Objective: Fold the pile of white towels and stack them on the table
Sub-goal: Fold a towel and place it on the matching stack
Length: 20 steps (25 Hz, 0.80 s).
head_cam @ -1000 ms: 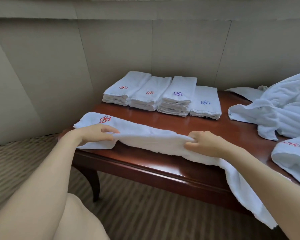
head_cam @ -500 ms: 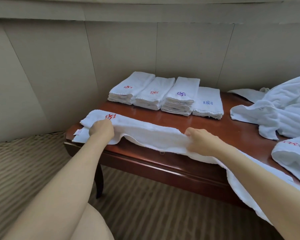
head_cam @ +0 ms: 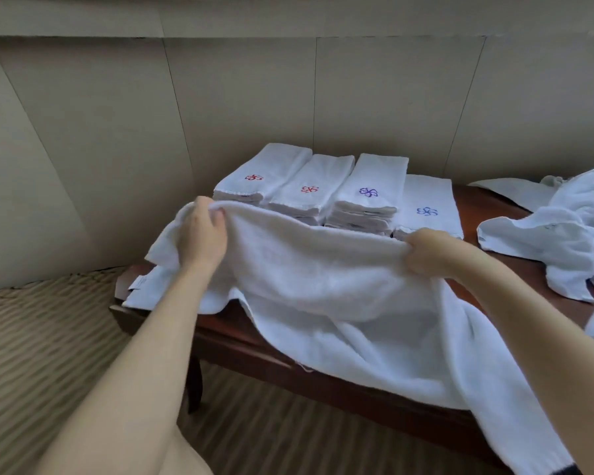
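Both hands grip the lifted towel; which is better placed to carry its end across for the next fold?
Probably the left hand: it holds the towel near its free end, while the right hand grips mid-length.

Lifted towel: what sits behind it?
Behind the towel, gripped by left hand and right hand, four folded stacks line the wall; their lower front edges are covered.

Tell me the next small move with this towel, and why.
Probably carry the lifted edge forward and lay it over the far half. Both the left hand and right hand hold the towel by its raised edge, its near part hangs off the table, and the folded stacks wait behind.
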Each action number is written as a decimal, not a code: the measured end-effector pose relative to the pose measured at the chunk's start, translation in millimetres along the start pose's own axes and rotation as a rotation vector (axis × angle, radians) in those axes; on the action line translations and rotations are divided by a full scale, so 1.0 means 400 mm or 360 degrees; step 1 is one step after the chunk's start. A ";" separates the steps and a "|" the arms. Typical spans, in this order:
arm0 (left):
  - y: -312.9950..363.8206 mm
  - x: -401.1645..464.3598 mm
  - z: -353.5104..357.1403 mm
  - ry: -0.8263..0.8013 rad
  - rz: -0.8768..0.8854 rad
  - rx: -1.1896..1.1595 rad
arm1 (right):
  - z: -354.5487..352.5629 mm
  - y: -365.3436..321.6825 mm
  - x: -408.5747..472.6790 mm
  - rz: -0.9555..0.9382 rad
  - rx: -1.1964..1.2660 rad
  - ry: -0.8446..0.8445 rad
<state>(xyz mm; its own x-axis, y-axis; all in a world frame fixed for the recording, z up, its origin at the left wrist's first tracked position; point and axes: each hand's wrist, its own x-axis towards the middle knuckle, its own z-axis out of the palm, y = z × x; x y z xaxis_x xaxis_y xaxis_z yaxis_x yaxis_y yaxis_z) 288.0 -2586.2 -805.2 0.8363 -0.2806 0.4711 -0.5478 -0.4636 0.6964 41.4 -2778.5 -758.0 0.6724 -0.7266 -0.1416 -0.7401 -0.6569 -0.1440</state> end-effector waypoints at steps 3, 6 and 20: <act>-0.028 0.023 0.140 -0.0561 -0.0002 0.0213 | 0.054 0.046 0.082 0.0107 -0.0119 0.0359; -0.069 0.016 0.215 -0.0891 0.0081 0.0800 | 0.095 0.088 0.134 0.0244 -0.0132 0.0276; -0.049 -0.055 0.088 -0.1001 -0.0387 0.1162 | 0.094 0.091 0.041 0.0200 -0.0034 0.0098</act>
<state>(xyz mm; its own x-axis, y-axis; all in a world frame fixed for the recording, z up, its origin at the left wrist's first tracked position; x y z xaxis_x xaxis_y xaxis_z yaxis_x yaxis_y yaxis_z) 280.9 -2600.7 -848.3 0.8997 -0.4059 -0.1605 -0.3880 -0.9121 0.1321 26.0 -2806.8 -802.6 0.5726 -0.8140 -0.0970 -0.8191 -0.5634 -0.1080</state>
